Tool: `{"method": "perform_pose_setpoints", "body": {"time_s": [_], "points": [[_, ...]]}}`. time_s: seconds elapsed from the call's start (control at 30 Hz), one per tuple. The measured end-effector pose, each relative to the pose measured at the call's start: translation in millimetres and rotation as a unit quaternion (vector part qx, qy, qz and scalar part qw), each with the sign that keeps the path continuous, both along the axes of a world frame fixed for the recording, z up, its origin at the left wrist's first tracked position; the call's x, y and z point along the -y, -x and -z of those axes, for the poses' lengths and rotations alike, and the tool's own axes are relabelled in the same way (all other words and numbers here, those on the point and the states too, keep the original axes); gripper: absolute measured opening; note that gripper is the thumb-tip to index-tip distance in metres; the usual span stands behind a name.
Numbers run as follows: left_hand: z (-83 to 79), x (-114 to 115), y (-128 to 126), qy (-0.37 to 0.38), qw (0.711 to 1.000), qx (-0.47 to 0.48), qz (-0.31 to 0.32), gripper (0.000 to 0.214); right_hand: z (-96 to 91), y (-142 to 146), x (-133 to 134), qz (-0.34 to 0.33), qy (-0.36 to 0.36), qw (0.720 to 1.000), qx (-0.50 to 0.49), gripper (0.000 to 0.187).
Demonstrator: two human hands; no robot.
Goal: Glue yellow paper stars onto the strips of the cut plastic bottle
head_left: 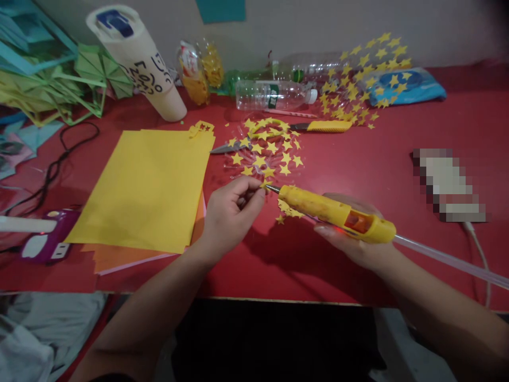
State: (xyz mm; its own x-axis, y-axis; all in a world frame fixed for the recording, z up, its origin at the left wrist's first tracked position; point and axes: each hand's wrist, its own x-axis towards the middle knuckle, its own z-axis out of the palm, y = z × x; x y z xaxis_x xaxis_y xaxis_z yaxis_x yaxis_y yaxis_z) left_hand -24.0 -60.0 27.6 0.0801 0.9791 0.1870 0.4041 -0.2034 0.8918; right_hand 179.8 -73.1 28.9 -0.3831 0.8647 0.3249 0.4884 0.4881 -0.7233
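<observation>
My right hand (358, 244) is wrapped round a yellow hot glue gun (318, 207), with a clear glue stick (445, 260) sticking out of its back end. The gun's metal nozzle points left and meets a small yellow paper star (265, 184). That star is pinched between the thumb and forefinger of my left hand (234, 212). Below the gun lies a small pile of loose yellow stars (289, 209). Just beyond my hands stands a clear plastic piece with spread strips (262, 154), many of them tipped with yellow stars.
Yellow paper sheets (143, 191) lie at left, near a purple power strip (50, 236). Scissors (228, 147) and a yellow utility knife (328, 126) lie behind. Along the wall are a white tumbler (139, 63), plastic bottles (274, 95) and a blue packet (425, 87). A phone (449, 185) lies right.
</observation>
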Motion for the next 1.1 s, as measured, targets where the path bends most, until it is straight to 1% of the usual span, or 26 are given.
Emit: {"method": "perform_pose_setpoints", "body": {"time_s": [0.33, 0.5, 0.7, 0.87, 1.0, 1.1], "points": [[0.7, -0.2, 0.2, -0.001, 1.000, -0.008, -0.004, 0.010, 3.8, -0.8, 0.1, -0.002, 0.018, 1.000, -0.014, 0.025], [0.7, -0.3, 0.1, -0.004, 1.000, -0.008, -0.002, 0.010, 3.9, -0.9, 0.4, 0.002, 0.016, 1.000, -0.010, 0.025], [-0.4, -0.1, -0.3, 0.002, 1.000, -0.004, -0.002, 0.010, 2.2, -0.4, -0.3, -0.001, 0.030, 0.999, -0.011, 0.026], [0.5, -0.7, -0.4, 0.001, 1.000, -0.005, -0.007, 0.009, 3.0, -1.1, -0.5, -0.002, 0.015, 1.000, -0.005, 0.023], [1.9, -0.5, 0.6, -0.026, 0.999, -0.034, -0.011, 0.010, 4.5, -0.8, -0.4, 0.000, 0.016, 1.000, 0.001, 0.027], [2.3, 0.0, 2.2, -0.090, 0.990, -0.104, -0.013, 0.011, 3.1, 0.6, -0.3, 0.008, -0.002, 1.000, 0.012, 0.031]]}}
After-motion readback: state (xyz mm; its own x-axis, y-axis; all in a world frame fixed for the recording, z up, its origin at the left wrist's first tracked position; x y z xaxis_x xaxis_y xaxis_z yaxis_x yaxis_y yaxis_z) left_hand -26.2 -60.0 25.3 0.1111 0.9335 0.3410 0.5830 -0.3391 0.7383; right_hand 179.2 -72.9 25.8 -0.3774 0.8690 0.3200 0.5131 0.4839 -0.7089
